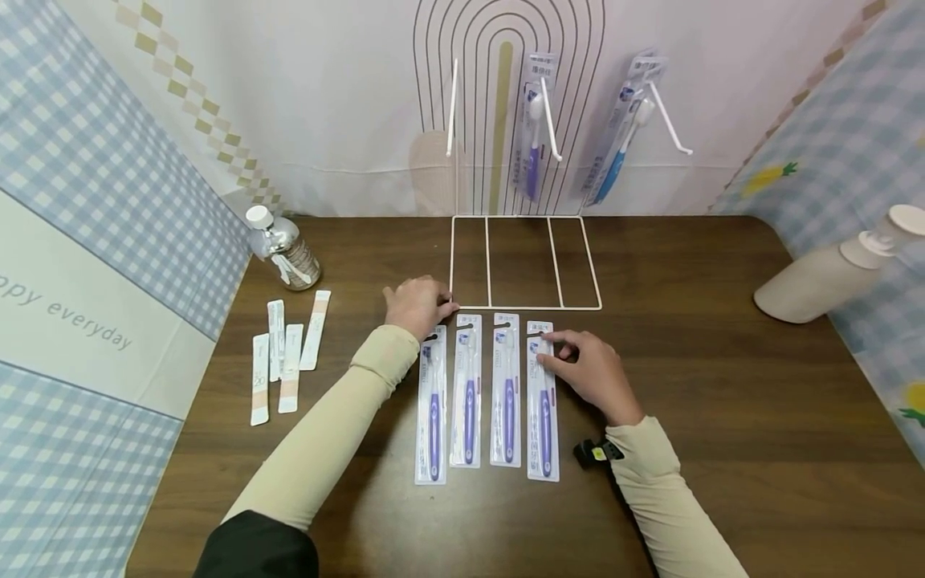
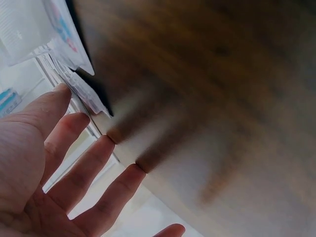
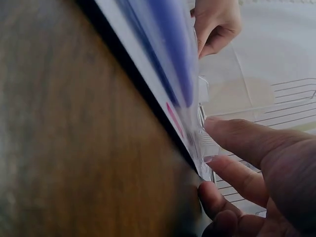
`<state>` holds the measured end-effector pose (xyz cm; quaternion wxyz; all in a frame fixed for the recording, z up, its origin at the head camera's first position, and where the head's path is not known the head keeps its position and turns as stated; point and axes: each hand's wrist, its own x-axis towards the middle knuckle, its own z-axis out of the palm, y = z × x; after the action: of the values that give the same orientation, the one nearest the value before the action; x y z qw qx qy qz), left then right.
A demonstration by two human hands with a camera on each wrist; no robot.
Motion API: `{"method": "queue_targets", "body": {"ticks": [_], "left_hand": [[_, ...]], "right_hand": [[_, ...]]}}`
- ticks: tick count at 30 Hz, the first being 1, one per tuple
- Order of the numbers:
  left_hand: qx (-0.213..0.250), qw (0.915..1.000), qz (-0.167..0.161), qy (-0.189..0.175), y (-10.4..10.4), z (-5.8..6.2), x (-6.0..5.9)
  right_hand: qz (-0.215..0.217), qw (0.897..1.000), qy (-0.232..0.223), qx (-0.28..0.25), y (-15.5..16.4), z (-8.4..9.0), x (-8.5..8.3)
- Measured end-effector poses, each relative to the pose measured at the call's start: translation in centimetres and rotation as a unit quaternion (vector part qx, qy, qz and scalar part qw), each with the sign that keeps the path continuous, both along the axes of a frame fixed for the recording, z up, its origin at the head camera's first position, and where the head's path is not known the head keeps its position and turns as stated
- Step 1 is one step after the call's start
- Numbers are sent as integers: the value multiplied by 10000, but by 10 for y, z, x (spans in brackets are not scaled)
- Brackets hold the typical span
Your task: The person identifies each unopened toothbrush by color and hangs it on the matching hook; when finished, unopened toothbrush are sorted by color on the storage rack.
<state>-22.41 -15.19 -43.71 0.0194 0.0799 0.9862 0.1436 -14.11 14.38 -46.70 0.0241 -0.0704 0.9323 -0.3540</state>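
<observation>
The right hand (image 1: 592, 373) rests on the table (image 1: 723, 417) with its fingertips (image 3: 213, 123) pinching the top edge of the rightmost toothbrush pack (image 1: 543, 401), thumb and forefinger curled onto the card. The right wrist view shows the corner of that pack lifted slightly off the wood. The left hand (image 1: 419, 305) lies at the far end of the leftmost toothbrush pack (image 1: 432, 405), fingers (image 2: 81, 168) loosely spread and touching the wood just beside the pack; the pictures do not plainly show it holding anything.

Four packs lie side by side in a row near the person, each with a purple-handled brush; the two middle packs (image 1: 487, 389) sit between the hands, untouched. Just beyond the row stands a white wire rack (image 1: 526, 261), its flat base on the table. Two more packed toothbrushes (image 1: 535, 128) hang on its hooks against the far wall.

To the left lie several narrow white sachets (image 1: 287, 353), and farther back a clear water bottle (image 1: 282, 247). At the far right a cream pump bottle (image 1: 831, 277) lies tilted.
</observation>
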Motion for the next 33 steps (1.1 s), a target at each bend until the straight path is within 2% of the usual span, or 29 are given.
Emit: {"method": "queue_targets", "body": {"ticks": [10,15,18,21,23,24,28,30,33], "left_hand": [[33,10000,3,30,0,1,1],[54,10000,17,52,0,0,2],[63,10000,-1,57,0,0,2],[43,10000,-21,27,1,1,2],[29,10000,-17,15,2,1,2],[24,10000,-11,5,2,1,2],[26,10000,5,10,1,1,2],[30,10000,9,7,1,2,3],[30,10000,4,20,2,3,3]], "right_hand": [[19,9998,170,-134,3,-2,7],[-70,9986,355,-383,3,-2,9],[-159,9964,510,-665,3,7,10],[-211,9893,1117,-915,2,28,9],[-183,9789,1811,-929,2,48,7],[-162,9706,2209,-945,1,59,5],[-106,9297,3539,-1019,-3,108,-4],[-84,9122,3943,-1109,-6,131,-9],[-125,8959,4279,-1188,-10,156,-18]]}}
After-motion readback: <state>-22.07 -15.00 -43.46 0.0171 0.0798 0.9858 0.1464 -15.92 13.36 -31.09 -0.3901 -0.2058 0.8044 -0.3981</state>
